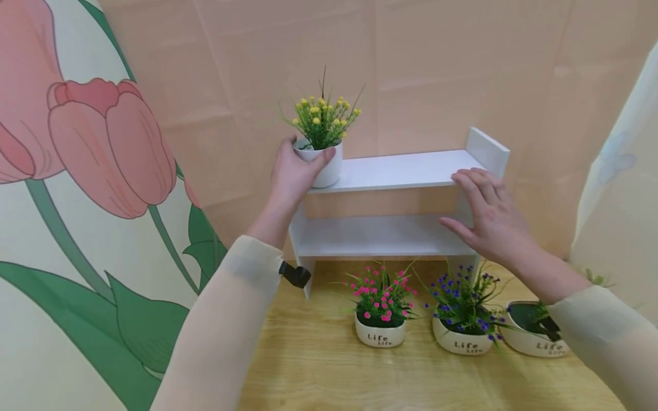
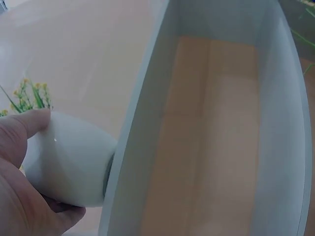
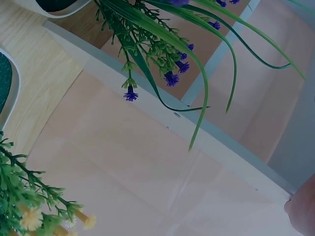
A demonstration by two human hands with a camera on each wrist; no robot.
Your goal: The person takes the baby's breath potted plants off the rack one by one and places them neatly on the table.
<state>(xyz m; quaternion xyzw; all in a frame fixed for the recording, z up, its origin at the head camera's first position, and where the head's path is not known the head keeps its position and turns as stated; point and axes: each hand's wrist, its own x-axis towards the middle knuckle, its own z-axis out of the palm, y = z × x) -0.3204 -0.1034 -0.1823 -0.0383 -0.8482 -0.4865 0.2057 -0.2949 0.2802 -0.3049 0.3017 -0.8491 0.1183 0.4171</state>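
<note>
My left hand [image 1: 293,174] grips a white round pot [image 1: 329,168] of yellow flowers [image 1: 321,117], thumb across its near side. The pot stands at the left end of the top board of a white two-tier shelf [image 1: 406,170]. From the left wrist view, the pot [image 2: 74,157] has its base against or very near the board's edge; the contact is partly hidden. At the shelf's right end, my right hand [image 1: 490,220] has its fingers extended over the top board's front edge, thumb apart. Only a bit of that hand [image 3: 301,209] shows in the right wrist view, beside the side panel.
On the wooden table [image 1: 308,365] before the shelf stand oval white pots: one with pink flowers [image 1: 382,297], one with purple flowers [image 1: 465,302], and another pot [image 1: 534,342] partly behind my right sleeve. A raised end panel [image 1: 487,151] closes the top board's right side.
</note>
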